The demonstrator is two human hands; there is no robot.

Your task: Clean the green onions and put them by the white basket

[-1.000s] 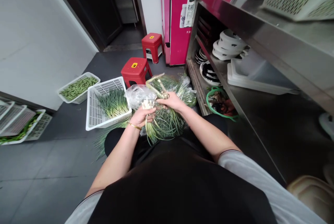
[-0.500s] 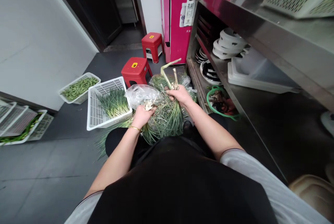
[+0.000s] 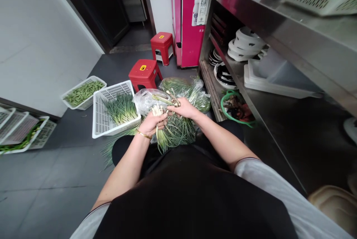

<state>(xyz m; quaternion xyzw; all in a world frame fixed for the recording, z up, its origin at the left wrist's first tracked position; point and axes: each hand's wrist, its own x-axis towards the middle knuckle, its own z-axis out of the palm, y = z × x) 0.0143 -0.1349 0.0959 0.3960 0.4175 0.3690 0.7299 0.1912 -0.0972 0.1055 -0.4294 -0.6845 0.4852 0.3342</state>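
Observation:
My left hand point(image 3: 153, 123) is closed round a bunch of green onions point(image 3: 174, 133) at their white root ends, over my lap. My right hand point(image 3: 182, 107) is closed on a few stalks point(image 3: 163, 99) whose ends point left, right beside the left hand. The green leaves hang down between my knees. A clear plastic bag point(image 3: 146, 99) lies just behind the hands, and another bag of greens point(image 3: 185, 88) sits past it. To the left, a white plastic basket point(image 3: 103, 120) holds trimmed green onions point(image 3: 121, 109).
Two red stools point(image 3: 145, 73) stand ahead, a pink vending cabinet point(image 3: 192, 19) behind them. A second basket of green beans point(image 3: 83, 93) lies at left, more baskets point(image 3: 22, 133) at far left. A steel shelf unit point(image 3: 251, 83) with plates fills the right, a green bowl point(image 3: 235, 110) at its foot.
My right hand, which had lifted a few stalks up and away, has come back down beside the left hand, with the stalk ends now pointing left.

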